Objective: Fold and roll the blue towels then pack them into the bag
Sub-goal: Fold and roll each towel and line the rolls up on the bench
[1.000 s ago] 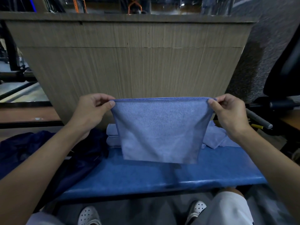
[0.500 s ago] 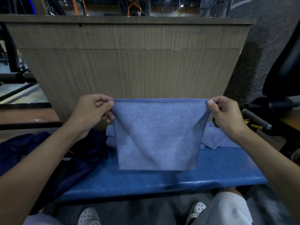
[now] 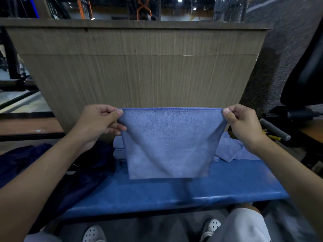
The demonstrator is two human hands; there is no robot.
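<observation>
Left hand (image 3: 97,123): thumb and curled fingers pinch the top left corner of the blue towel (image 3: 169,145).
Right hand (image 3: 243,124): the same pinch on the top right corner.

The towel hangs in the air between the two hands, above the middle of the table (image 3: 157,194). Its top hem is pulled straight and level. The cloth narrows toward the bottom, with soft diagonal creases running down from each corner. The bottom edge hangs free and appears clear of the blue padded table top.

Behind the held towel, on the far side of the table:
- far left: stacked towels (image 3: 118,147), mostly hidden by the held one, so I cannot tell whether they are folded or rolled.
- far right: loose towels (image 3: 230,149) in a rumpled heap.

A dark navy bag (image 3: 83,172) lies crumpled over the left end of the table, under the left forearm.

A wooden panel (image 3: 139,75) stands upright past the far edge. A grey-handled bar (image 3: 274,128) lies far right, off the table. White perforated shoes (image 3: 93,234) show on the floor at the near edge.
</observation>
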